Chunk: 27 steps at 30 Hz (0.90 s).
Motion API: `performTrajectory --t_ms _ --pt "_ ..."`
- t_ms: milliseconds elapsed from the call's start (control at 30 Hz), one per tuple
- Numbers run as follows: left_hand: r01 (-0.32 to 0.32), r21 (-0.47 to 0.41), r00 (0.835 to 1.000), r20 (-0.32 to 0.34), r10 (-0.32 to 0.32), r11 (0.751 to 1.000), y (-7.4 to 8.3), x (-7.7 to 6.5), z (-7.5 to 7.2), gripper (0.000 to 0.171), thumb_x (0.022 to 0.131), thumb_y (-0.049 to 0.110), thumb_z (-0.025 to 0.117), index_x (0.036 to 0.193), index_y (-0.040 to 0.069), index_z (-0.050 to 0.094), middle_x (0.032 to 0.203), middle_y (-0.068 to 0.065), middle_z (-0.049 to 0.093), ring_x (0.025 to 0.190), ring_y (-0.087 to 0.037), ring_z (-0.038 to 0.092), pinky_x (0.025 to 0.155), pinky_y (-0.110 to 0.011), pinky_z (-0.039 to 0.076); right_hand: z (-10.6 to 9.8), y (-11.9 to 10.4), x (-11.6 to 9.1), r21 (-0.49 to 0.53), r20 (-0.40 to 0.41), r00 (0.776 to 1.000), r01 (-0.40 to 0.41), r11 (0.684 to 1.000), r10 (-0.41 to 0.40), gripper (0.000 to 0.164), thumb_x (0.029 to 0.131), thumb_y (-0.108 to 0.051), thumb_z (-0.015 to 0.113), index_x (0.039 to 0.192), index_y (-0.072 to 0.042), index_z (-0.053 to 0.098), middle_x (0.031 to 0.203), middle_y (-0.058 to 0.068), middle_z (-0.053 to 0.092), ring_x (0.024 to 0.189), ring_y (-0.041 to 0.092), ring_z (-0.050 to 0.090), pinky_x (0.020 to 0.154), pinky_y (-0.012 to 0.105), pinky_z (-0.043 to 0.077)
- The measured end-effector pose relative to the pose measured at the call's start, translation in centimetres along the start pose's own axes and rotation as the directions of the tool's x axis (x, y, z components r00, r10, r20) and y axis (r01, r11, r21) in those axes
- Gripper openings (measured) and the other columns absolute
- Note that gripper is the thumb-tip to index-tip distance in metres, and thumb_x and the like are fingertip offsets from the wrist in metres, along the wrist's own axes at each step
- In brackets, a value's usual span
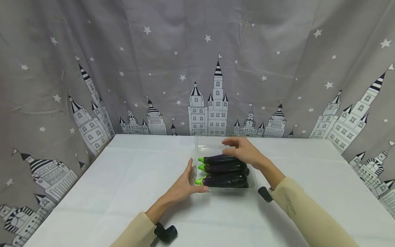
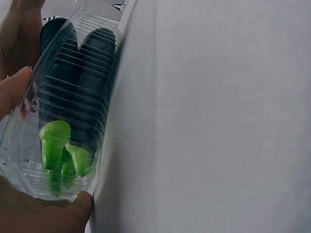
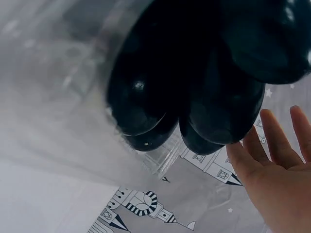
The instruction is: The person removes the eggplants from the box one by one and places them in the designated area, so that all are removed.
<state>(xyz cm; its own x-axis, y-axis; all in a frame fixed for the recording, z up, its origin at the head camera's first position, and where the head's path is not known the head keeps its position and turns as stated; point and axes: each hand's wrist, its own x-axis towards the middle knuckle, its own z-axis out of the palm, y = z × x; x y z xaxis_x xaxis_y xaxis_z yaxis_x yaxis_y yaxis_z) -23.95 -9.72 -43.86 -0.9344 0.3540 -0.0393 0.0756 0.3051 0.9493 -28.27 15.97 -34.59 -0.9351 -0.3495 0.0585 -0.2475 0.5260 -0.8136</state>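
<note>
From the head view, there I was, both hands at work and held apart. My left hand was spread round the near left corner of the clear box on the bench, fingers straight along its side, thumb at the front. Over to my right hand: it arched above the rearmost of the eggplants, a gap showing between thumb and fingers. Three of them lay sideways on top, green stems to the left, more dark skin underneath, and the lid was open behind!

Across to the left wrist view: my thumb pressed the bottom corner at the stem end, and the stack sat within the ribbed walls.

And the right wrist view: big dark rounded ends, my fingers loose and extended just beside them, clamped on nothing. Whether a fingertip touched, I couldn't tell.

My reading? The step in hand was handling the stack while the other palm braced the box. The next move called for a firm left side and a gentle, sure right, because that glossy skin looked slippery.
</note>
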Motion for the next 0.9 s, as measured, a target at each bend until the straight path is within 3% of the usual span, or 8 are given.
performTrajectory --t_ms 300,900 --pt "-0.001 0.005 1.0 0.0 0.001 1.0 -0.1 -0.1 0.0 0.125 0.075 0.039 0.085 0.159 0.012 -0.003 0.162 -0.02 0.015 0.148 -0.036 0.008 0.114 -0.063 0.008 0.7 0.4 0.8 -0.018 0.018 0.999 0.04 0.999 -0.04 0.044 0.092 -0.019 0.066 0.131 0.001 0.06 0.132 0.019 0.059 0.129 0.039 0.048 0.105 0.054 0.038" --pt "-0.008 -0.004 1.0 0.011 0.008 1.0 0.1 -0.1 -0.1 0.125 0.075 0.04 0.085 0.159 0.01 -0.003 0.16 -0.02 0.02 0.148 -0.035 0.012 0.114 -0.061 0.009 1.6 0.5 1.1 -0.07 0.036 0.999 0.042 0.997 -0.04 0.04 0.091 -0.016 0.068 0.127 0.001 0.063 0.13 0.019 0.061 0.126 0.036 0.051 0.107 0.058 0.034"
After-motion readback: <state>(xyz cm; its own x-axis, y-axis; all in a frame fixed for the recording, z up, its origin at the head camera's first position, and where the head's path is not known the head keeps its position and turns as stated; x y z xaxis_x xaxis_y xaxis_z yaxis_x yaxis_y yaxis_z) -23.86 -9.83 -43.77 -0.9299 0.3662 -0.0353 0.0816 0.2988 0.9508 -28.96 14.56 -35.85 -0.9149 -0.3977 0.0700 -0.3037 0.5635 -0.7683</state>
